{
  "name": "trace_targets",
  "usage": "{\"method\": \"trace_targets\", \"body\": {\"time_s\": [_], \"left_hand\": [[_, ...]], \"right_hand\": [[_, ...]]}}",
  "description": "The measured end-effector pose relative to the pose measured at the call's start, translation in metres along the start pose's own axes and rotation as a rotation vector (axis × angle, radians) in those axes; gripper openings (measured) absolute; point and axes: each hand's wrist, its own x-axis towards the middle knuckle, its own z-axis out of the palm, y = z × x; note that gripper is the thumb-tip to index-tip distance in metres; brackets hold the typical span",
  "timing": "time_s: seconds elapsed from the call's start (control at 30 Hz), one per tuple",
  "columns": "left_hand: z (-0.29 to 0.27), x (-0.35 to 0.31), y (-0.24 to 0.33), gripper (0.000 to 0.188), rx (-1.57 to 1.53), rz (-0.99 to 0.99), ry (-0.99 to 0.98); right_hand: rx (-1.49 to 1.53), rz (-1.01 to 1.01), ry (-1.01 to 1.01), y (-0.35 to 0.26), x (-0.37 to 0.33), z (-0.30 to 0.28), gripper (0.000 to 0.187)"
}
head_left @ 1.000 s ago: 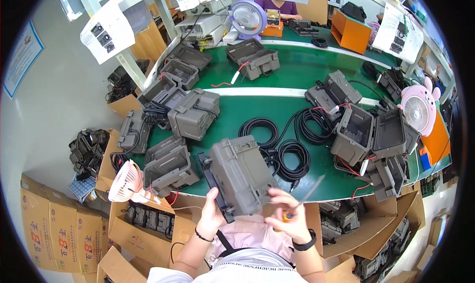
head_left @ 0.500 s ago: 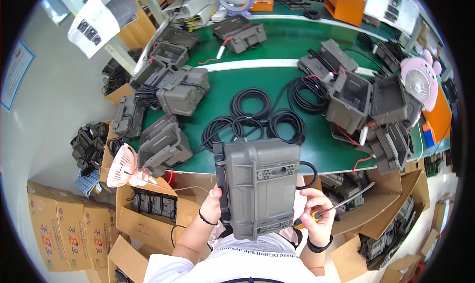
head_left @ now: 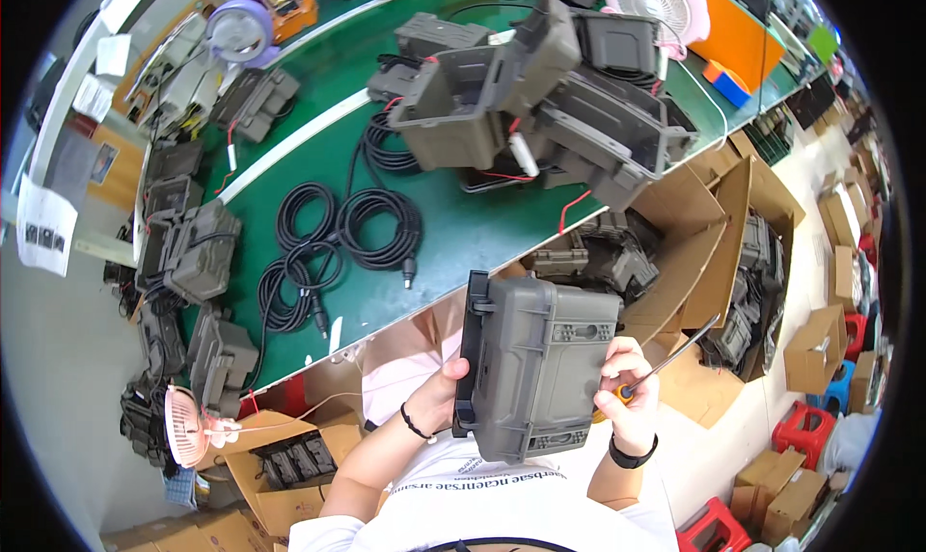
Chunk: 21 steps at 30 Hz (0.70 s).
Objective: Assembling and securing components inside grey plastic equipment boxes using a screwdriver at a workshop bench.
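Observation:
In front of my chest I hold a closed grey plastic case (head_left: 550, 369) with ribbed sides and latch-like fittings on its right part. A black strip (head_left: 472, 350) runs along its left side. My left hand (head_left: 437, 398) grips that side, thumb in sight and the other fingers hidden behind the case. My right hand (head_left: 629, 394) is closed round a screwdriver (head_left: 666, 361) with a yellow and dark handle, its long shaft pointing up to the right. The fingers of this hand also rest against the right side of the case.
Coiled black cables (head_left: 381, 229) lie on the green table (head_left: 449, 248). Open grey cases (head_left: 453, 108) are piled at its right part, others at the left. Cardboard boxes (head_left: 728, 234) with more cases stand beside it. A pink fan (head_left: 188, 427) sits lower left; red stools (head_left: 805, 431) stand right.
My view has turned to the right, so the table shifts left and the floor with stools appears. The right hand has come in against the case, screwdriver still held.

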Motion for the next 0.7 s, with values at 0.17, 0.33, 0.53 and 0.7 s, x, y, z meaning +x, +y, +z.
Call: {"method": "trace_targets", "body": {"time_s": [0.17, 0.33, 0.53, 0.7], "left_hand": [[0.017, 0.013, -0.011, 0.094, 0.140, 0.017, 0.080], [0.003, 0.004, -0.012, 0.100, 0.079, 0.053, 0.117], [-0.002, -0.019, -0.008, 0.101, 0.117, 0.241, 0.195], [-0.022, -0.031, 0.003, 0.097, 0.116, 0.273, 0.117]], "right_hand": [[-0.048, -0.057, 0.174, 0.002, 0.012, -0.012, 0.038], [-0.102, -0.090, 0.095, -0.003, 0.026, -0.006, 0.052], [-0.118, -0.120, -0.059, 0.005, 0.038, 0.012, 0.051], [-0.126, -0.048, -0.085, 0.006, 0.037, 0.033, 0.066]]}}
